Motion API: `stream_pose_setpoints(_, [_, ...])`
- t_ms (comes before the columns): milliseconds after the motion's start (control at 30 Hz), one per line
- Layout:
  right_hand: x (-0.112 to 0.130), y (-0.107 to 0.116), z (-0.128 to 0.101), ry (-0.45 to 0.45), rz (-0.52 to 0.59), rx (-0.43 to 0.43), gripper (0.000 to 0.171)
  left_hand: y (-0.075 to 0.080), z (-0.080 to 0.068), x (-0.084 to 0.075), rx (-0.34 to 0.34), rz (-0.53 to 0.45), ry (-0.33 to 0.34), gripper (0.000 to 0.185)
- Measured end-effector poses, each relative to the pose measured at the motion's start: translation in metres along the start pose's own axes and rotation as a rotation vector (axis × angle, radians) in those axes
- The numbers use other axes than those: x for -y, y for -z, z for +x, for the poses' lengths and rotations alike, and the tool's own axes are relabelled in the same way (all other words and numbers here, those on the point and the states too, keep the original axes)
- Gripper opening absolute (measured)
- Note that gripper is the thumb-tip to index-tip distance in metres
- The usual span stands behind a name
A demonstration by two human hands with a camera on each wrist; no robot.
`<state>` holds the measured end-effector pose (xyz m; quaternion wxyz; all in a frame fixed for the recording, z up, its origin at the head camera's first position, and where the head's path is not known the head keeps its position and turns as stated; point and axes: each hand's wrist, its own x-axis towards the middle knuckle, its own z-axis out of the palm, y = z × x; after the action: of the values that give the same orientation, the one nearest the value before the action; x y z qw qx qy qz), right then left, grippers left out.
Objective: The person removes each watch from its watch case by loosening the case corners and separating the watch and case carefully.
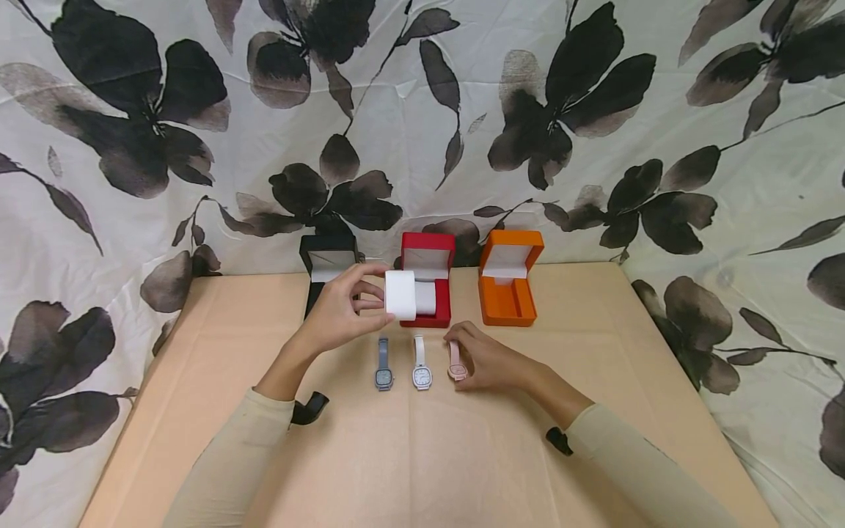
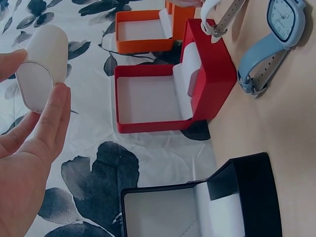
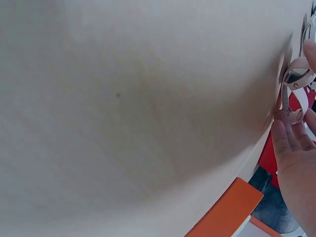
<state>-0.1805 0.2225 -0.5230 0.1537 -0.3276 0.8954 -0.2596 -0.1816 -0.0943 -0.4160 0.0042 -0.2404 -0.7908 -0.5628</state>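
Observation:
My left hand holds a white watch cushion in the air, pinched between thumb and fingertips, in front of the red box. The left wrist view shows the cushion as a rounded roll with a flat end. On the table, my right hand grips a pink watch with fingers at its strap and thumb by its case. Part of that watch shows at the right wrist view's edge. Left of it lie a white watch and a blue-grey watch, both with straps pointing away.
Three lidded boxes stand raised-lid at the table's back: black, partly behind my left hand, red, with another white cushion inside, and orange, its inner divider showing. A floral cloth hangs behind the table.

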Motion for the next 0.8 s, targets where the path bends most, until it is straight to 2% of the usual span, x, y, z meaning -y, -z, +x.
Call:
stream_pose_setpoints(200, [0.000,0.002,-0.001,0.001,0.021,-0.004,0.082,-0.002,0.002,0.003,-0.005,-0.010,0.005,0.073])
stream_pose_setpoints(433, [0.001,0.007,-0.004,0.005,0.059,-0.047,0.070,-0.008,0.004,0.007,-0.002,-0.021,0.011,0.074])
stream_pose_setpoints(600, [-0.001,0.014,-0.007,0.005,0.041,-0.087,0.058,-0.012,0.008,0.009,0.001,-0.039,0.016,0.074])
stream_pose_setpoints(800, [-0.007,0.026,-0.011,-0.027,0.086,-0.118,0.053,-0.019,0.013,0.014,0.005,-0.026,0.035,0.074])
